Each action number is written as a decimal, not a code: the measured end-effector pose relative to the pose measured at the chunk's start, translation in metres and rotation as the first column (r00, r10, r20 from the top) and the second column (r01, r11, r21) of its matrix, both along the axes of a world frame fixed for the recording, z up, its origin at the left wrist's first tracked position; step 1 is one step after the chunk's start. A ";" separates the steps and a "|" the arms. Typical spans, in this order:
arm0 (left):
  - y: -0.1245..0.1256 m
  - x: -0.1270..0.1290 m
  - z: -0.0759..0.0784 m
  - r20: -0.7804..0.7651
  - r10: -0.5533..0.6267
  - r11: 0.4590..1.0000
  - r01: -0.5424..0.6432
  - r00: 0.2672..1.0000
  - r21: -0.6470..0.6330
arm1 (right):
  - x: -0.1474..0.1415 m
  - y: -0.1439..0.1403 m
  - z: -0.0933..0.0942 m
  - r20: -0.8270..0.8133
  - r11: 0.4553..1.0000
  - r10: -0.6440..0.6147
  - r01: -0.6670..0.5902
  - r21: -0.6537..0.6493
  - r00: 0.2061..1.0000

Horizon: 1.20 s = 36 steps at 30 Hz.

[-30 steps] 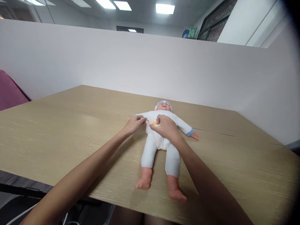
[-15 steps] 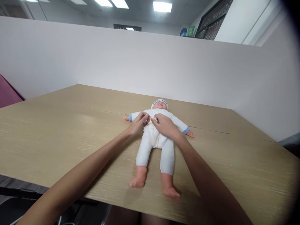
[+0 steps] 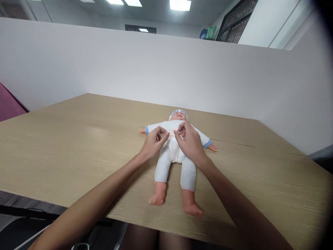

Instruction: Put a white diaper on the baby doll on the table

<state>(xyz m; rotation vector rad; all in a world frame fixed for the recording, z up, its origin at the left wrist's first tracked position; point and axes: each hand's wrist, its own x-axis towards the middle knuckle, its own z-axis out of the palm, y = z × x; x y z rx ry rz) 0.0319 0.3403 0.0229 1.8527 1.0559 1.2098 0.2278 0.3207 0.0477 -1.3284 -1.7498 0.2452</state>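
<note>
A baby doll (image 3: 162,171) in a white suit with blue cuffs and a lettered headband lies on its back, feet toward me. Round its hips is a white diaper (image 3: 174,151) with thin yellow lines. My left hand (image 3: 154,142) is closed in a pinch at the diaper's upper edge, on the left side of the belly. On the other side, my right hand (image 3: 191,143) pinches the same edge with thumb and fingertips, its other fingers curled. The fingertips hide part of the waistband and whatever small piece of it is between them.
The doll rests on a wide wood-patterned table (image 3: 78,152). Behind the table stands a white partition (image 3: 156,69). A pink panel (image 3: 10,104) is at the far left, and a green package (image 3: 211,32) shows beyond the partition.
My hands have turned so the thumbs and fingertips show more, both still at the diaper's waist. The doll's legs have shifted slightly right and away from me in view.
</note>
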 end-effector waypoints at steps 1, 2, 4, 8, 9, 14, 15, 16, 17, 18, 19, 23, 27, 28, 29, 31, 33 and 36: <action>-0.014 -0.001 0.006 -0.049 -0.015 1.000 0.016 0.999 0.020 | 0.001 -0.015 0.001 -0.031 1.000 0.027 -0.027 0.015 0.999; -0.028 -0.002 0.011 -0.116 -0.042 0.998 0.046 0.992 0.032 | 0.002 -0.031 0.001 -0.058 0.997 0.073 -0.072 0.011 0.996; -0.054 -0.006 0.015 -0.294 -0.128 0.990 0.141 0.947 0.023 | 0.008 -0.064 -0.003 -0.129 0.979 0.182 -0.192 -0.070 0.975; -0.075 -0.016 0.009 -0.538 -0.283 0.954 0.292 0.794 -0.071 | 0.027 -0.103 -0.027 -0.156 0.878 0.297 -0.334 -0.342 0.942; -0.074 -0.018 0.006 -0.544 -0.291 0.953 0.289 0.787 -0.091 | 0.032 -0.104 -0.033 -0.122 0.874 0.277 -0.303 -0.380 0.953; -0.047 -0.015 -0.004 -0.492 -0.198 0.979 0.150 0.848 -0.134 | 0.044 -0.087 -0.041 0.059 0.903 0.121 -0.085 -0.422 0.991; -0.043 -0.012 -0.006 -0.511 -0.172 0.985 0.131 0.842 -0.115 | 0.042 -0.083 -0.040 0.096 0.908 0.103 -0.054 -0.414 0.990; -0.039 -0.009 -0.007 -0.532 -0.145 0.989 0.114 0.834 -0.091 | 0.039 -0.080 -0.039 0.134 0.916 0.084 -0.023 -0.401 0.987; -0.037 -0.006 -0.009 -0.545 -0.123 0.992 0.101 0.829 -0.070 | 0.036 -0.078 -0.039 0.173 0.924 0.063 0.008 -0.382 0.983; -0.036 -0.004 -0.012 -0.546 -0.109 0.994 0.093 0.831 -0.057 | 0.033 -0.078 -0.040 0.208 0.932 0.044 0.035 -0.361 0.977; -0.036 -0.003 -0.014 -0.537 -0.106 0.994 0.092 0.837 -0.052 | 0.031 -0.078 -0.042 0.231 0.938 0.033 0.049 -0.342 0.972; -0.038 -0.002 -0.020 -0.480 -0.118 0.993 0.099 0.869 -0.064 | 0.028 -0.084 -0.055 0.228 0.960 0.035 0.030 -0.277 0.973; -0.039 -0.005 -0.021 -0.435 -0.119 0.992 0.125 0.892 -0.014 | 0.027 -0.091 -0.062 0.241 0.973 0.037 0.020 -0.230 0.970; -0.039 -0.006 -0.021 -0.427 -0.110 0.991 0.130 0.898 0.017 | 0.026 -0.092 -0.063 0.241 0.973 0.035 0.022 -0.232 0.970; -0.039 -0.006 -0.021 -0.416 -0.102 0.990 0.131 0.904 0.043 | 0.025 -0.093 -0.064 0.235 0.971 0.033 0.024 -0.236 0.971; -0.040 -0.006 -0.022 -0.389 -0.107 0.989 0.139 0.915 0.056 | 0.024 -0.093 -0.066 0.217 0.969 0.029 0.026 -0.245 0.976; -0.041 -0.007 -0.022 -0.367 -0.116 0.988 0.145 0.923 0.054 | 0.022 -0.093 -0.068 0.195 0.969 0.028 0.021 -0.247 0.980; -0.041 -0.006 -0.022 -0.355 -0.132 0.985 0.161 0.925 0.054 | 0.022 -0.093 -0.070 0.170 0.971 0.035 0.007 -0.241 0.985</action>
